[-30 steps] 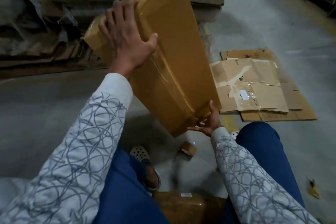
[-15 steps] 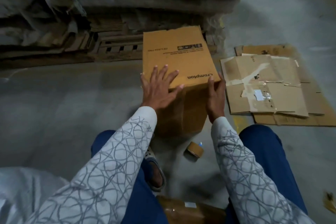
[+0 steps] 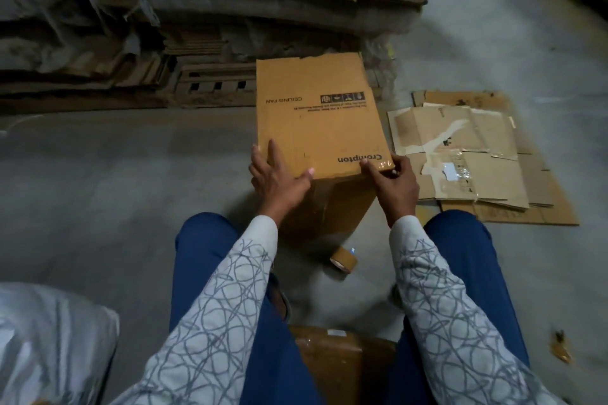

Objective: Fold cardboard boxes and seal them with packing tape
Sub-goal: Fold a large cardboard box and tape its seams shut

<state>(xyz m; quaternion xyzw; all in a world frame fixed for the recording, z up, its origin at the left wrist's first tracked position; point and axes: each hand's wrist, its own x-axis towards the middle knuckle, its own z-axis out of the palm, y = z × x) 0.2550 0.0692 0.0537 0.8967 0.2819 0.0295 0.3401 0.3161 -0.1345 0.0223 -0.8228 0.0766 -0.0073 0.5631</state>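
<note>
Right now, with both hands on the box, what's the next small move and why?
Probably free the right hand and reach back for the tape roll while the left hand steadies the box. Both hands sit at its near edge; the roll lies untouched on the floor by the box's near side, closer to the right hand. Whether more tape is needed isn't clear.

the top face of the cardboard box [image 3: 316, 122], in the middle of the frame, carries dark print that reads upside down from here. "crompton" runs along its lower right edge. higher up stands "ceiling fan", and just right of it a dark strip of four handling symbols [image 3: 342, 97]. two lines of small print under these are too fine to read. the white label [image 3: 451, 172] on the flattened cardboard [image 3: 493, 128] at right is illegible.
</note>
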